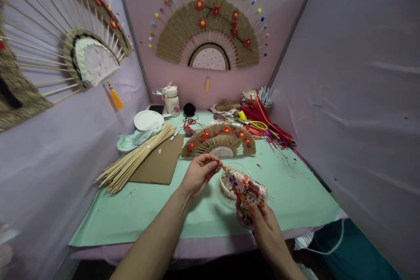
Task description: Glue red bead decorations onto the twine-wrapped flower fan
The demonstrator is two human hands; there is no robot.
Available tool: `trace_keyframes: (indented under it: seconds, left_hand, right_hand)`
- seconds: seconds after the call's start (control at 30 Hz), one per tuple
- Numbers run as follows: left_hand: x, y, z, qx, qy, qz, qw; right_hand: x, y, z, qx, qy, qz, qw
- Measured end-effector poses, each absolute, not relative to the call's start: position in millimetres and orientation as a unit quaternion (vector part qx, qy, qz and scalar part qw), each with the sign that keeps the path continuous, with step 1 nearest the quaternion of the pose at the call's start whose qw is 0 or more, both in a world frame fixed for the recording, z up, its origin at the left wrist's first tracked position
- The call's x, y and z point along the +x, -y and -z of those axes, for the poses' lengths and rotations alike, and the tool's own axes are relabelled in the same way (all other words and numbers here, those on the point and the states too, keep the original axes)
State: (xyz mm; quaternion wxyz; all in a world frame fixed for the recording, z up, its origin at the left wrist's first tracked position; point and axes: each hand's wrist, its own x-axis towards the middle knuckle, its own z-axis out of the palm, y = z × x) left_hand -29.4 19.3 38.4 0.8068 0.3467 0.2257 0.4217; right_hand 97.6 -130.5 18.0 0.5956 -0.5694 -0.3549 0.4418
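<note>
My right hand (257,218) is wrapped round the grip of a flower-patterned hot glue gun (246,186), its nozzle pointing left. In a pinch at the table's middle, my left hand (202,173) holds a small red piece (218,162) close to the nozzle tip; whether the two touch I cannot tell. Beneath the glue gun sits a round clear container (226,188), partly covered by it. Just behind my hands stands a small woven fan (216,138) with red flowers with yellow centres along its arc and a pale half-round at its base.
A bundle of thin sticks (141,157) lies across cardboard (160,166) on the left. Behind are a white plate (148,120), a bottle (171,100) and black yarn (189,109). Red pipe cleaners (267,118) are heaped back right. Larger fans (210,26) hang on the walls.
</note>
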Motion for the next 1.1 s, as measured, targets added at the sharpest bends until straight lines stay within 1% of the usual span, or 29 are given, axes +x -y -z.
trace_keyframes:
  seconds: [0.43,0.77,0.9,1.1]
  left_hand:
    - [-24.1,-23.0,-22.8,0.387,-0.211,-0.438,0.784]
    - [-22.2,-18.4,-25.8,0.383,-0.212,-0.430,0.790]
    - [-22.3,-17.6,-27.3,0.384,-0.209,-0.428,0.791]
    - [-22.2,-16.2,-28.8,0.382,-0.214,-0.427,0.791]
  right_hand:
    - [94.5,127.4,-19.8,-0.584,0.355,-0.438,0.584]
    - [92.6,126.8,-10.2,-0.571,0.346,-0.436,0.603]
    - [92.5,125.5,-6.3,-0.577,0.353,-0.428,0.600]
    - [91.0,125.5,-13.5,-0.590,0.370,-0.414,0.586]
